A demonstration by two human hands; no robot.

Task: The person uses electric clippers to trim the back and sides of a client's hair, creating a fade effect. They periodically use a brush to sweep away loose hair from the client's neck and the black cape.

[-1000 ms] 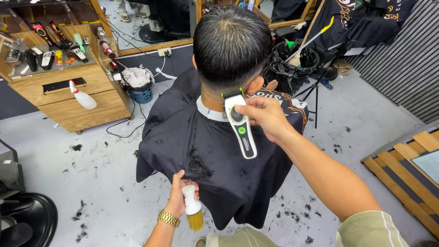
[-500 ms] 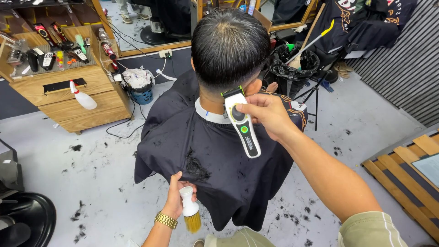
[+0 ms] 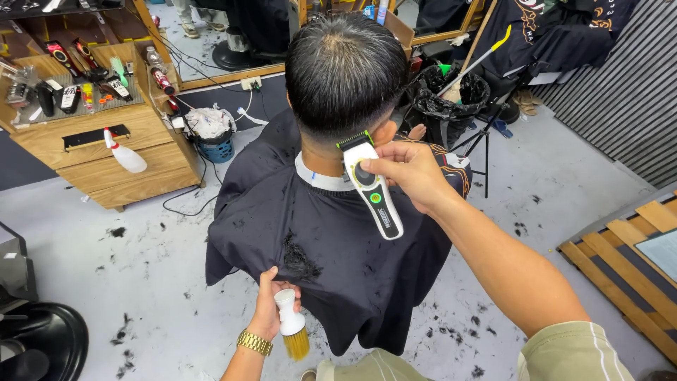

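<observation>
Head view: the right hand (image 3: 409,173) wraps around the clipper (image 3: 372,189), thumb along its side, with the blade end set against the lower hairline at the back of the seated person's head (image 3: 345,70). The clipper body slants down and to the right over the white neck strip (image 3: 321,180). The left hand (image 3: 271,307) sits low at the back of the black cape (image 3: 317,261), fingers closed around the white handle of a brush (image 3: 290,326) whose yellow bristles point down; the same hand pinches or presses the cape edge, which of the two I cannot tell. A clump of cut hair (image 3: 300,261) lies on the cape just above that hand.

Grey floor (image 3: 141,282) with scattered clippings lies open to the left and right of the cape. A wooden cabinet (image 3: 106,148) stands well off to the left, a slatted wooden pallet (image 3: 627,261) at the right edge, and a black chair base (image 3: 39,346) in the lower left corner.

The clipper's blade teeth are buried in the hair. The left forearm and the person's own trousers are cut off at the bottom edge. Tools on the cabinet shelf are too small to tell apart.

Against the picture from half a second ago, the clipper sits at nearly the same spot on the hairline, and the left hand has stayed at the cape's hem with the brush.
</observation>
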